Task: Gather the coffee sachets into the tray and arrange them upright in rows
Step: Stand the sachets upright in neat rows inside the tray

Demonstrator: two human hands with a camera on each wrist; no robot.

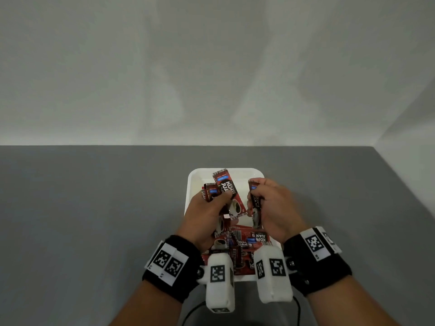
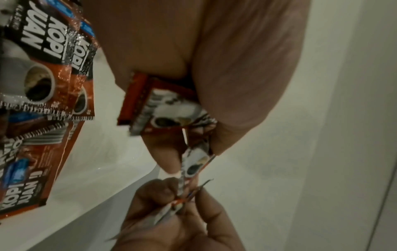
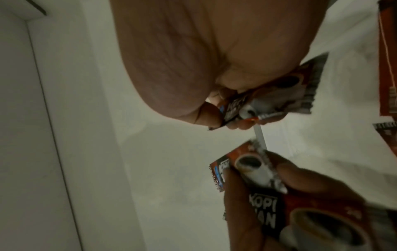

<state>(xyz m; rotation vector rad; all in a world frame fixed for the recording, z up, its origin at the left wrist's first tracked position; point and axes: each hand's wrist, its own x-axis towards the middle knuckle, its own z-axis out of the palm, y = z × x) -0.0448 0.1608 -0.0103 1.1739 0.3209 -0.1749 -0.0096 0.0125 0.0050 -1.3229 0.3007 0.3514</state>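
Observation:
A white tray (image 1: 191, 184) sits on the grey table, and both hands are over its far half. My left hand (image 1: 217, 200) grips a small fan of red and black coffee sachets (image 1: 226, 187), their top edges pointing away from me. My right hand (image 1: 257, 196) pinches another sachet bundle (image 1: 255, 201) held on edge. Several loose sachets (image 1: 244, 243) lie flat and overlapping in the near half of the tray. In the left wrist view the held sachets (image 2: 167, 108) stick out below the palm. The right wrist view shows the right hand's sachet (image 3: 300, 95) between thumb and fingers.
The grey table (image 1: 94, 220) reaches to a pale wall at the back and on the right. A dark cable (image 1: 195, 309) runs along the near edge under my wrists. Both wrists carry black bands with white camera housings.

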